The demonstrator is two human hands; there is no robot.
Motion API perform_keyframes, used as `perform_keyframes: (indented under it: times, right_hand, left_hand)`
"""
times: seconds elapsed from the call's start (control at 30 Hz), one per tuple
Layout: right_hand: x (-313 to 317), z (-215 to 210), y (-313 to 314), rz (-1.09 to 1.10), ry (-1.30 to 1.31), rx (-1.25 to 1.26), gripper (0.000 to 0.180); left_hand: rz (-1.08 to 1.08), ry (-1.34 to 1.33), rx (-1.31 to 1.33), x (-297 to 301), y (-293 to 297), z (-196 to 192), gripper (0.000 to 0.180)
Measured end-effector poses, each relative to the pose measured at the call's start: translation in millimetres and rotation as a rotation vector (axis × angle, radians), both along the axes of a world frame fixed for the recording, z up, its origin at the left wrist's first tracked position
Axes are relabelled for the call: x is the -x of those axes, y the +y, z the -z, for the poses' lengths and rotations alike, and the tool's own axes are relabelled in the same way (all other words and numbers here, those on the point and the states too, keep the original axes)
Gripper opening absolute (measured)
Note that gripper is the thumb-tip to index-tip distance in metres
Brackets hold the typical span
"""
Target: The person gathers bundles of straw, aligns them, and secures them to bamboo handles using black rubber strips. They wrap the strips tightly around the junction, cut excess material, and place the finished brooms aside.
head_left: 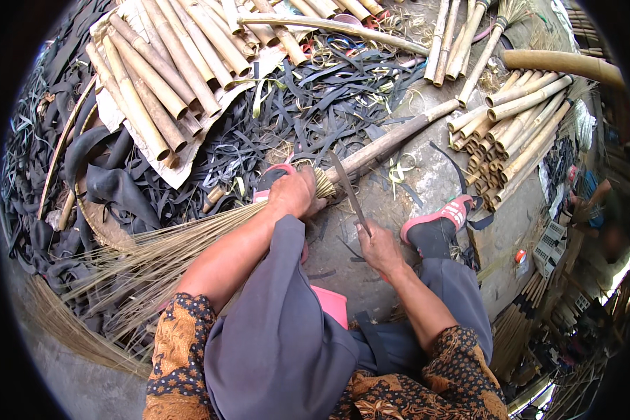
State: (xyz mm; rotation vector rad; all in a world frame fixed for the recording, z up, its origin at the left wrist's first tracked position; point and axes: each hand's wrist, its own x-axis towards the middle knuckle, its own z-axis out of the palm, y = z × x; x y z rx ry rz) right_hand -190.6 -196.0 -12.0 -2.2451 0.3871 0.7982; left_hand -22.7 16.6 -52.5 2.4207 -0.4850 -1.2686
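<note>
My left hand (295, 193) is closed around a bundle of thin dry broom sticks (182, 248). Their bunched, cut-looking ends stick out just right of my fist, beside a wooden pole (399, 140) on the floor. The long loose ends fan out to the lower left, under my forearm. In my right hand (380, 246) is a knife (350, 190) with a long dark blade, its tip angled up and left near the bunched ends. Whether the blade touches the sticks I cannot tell. My fingers hide the knife's handle.
Bamboo tubes (182, 63) lie on a sheet at the upper left. More bamboo pieces (500, 133) are stacked at the right, near finished-looking brooms (493, 35). Dark rubber strips (308, 105) cover the floor. My sandalled feet (437, 220) flank the pole. A grey plastic basket (549, 245) stands farther right.
</note>
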Motion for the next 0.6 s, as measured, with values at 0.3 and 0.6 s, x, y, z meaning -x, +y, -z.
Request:
perform_keyframes:
  times: [0.3,0.6]
  right_hand:
    - [-3.8,-6.8,7.5,0.022,0.009,-0.022,0.026]
    - [-75.6,-13.0,37.2,0.254,-0.091,-0.021,0.031]
  left_hand:
    - [0.094,0.327,0.204,-20.5,-0.6,16.8,0.059]
    - [0.069,0.198,0.108,-8.5,-8.1,11.8,0.053]
